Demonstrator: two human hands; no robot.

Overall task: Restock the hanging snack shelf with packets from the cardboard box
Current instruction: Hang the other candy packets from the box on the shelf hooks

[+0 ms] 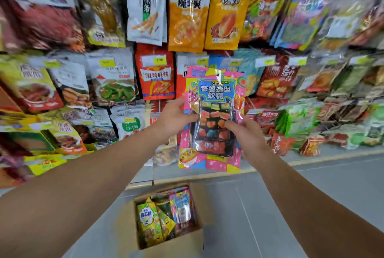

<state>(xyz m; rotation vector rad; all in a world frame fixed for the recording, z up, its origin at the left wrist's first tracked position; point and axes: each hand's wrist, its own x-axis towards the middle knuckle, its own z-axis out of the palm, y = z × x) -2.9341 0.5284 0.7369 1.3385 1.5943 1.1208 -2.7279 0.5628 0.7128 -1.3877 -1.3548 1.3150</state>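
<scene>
Both hands up: left hand (174, 117) and right hand (247, 135) pinch the pink candy packets (214, 120) at the hanging shelf (153, 61), above the cardboard box (170, 239); miss the hook and they could drop

I have both bare arms stretched forward and up. My left hand (176, 117) pinches the packet (214, 120) at its left edge, thumb in front; my right hand (247, 133) grips its right edge.
</scene>
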